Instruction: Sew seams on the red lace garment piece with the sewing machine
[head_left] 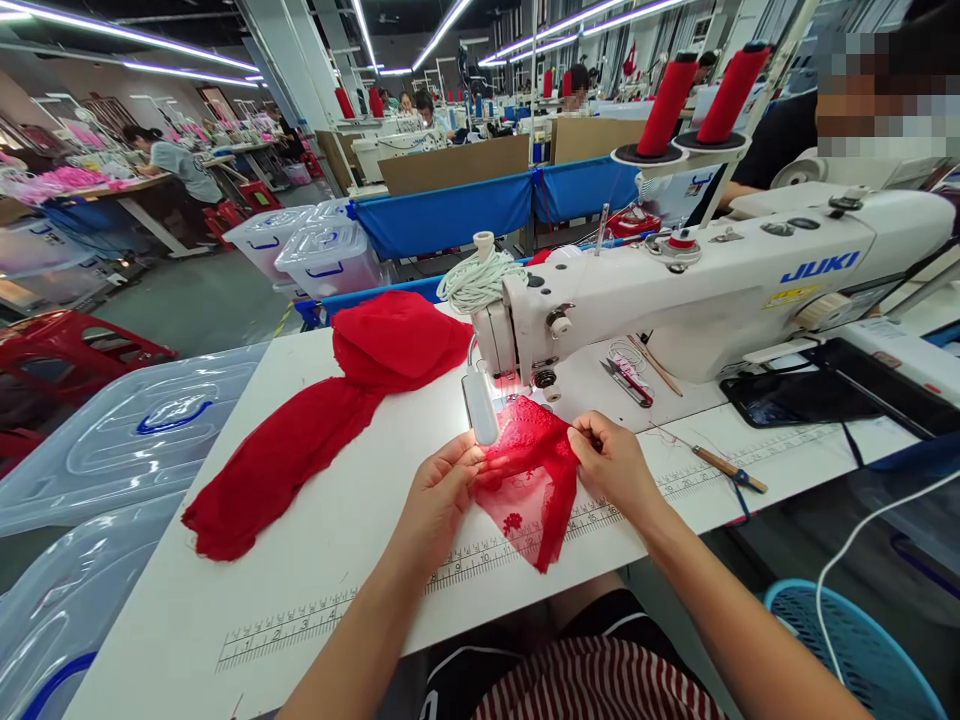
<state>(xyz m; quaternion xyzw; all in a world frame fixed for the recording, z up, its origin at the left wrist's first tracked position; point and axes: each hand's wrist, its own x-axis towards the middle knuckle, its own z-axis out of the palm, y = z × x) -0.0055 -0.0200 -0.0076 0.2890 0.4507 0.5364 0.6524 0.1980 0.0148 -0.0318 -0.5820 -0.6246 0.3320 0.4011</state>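
The blue letters JUKI stand out on the arm of the white sewing machine in front of me; the small yellow label beneath them is too fine to read. Along my side of the white tabletop runs a printed ruler, its 2, 3 and 4 legible at the left, 9 and 10 just beside the lace.

The red lace lies at the needle end, its pointed tip hanging toward me over the ruler. My left hand is closed to a pinch, thumb and fingertips on its left edge, beside the lit lamp. My right hand pinches the right edge between thumb and curled forefinger; something dark shows at those fingers, but I can't tell what. Whether the far edge sits under the presser foot, I can't see.

White surface shows between my left forearm and the long red cloth, which trails toward the table's left edge. On my right, thread snips lie under the machine arm, and a wooden-handled tool lies near the front edge, narrowing the room there.
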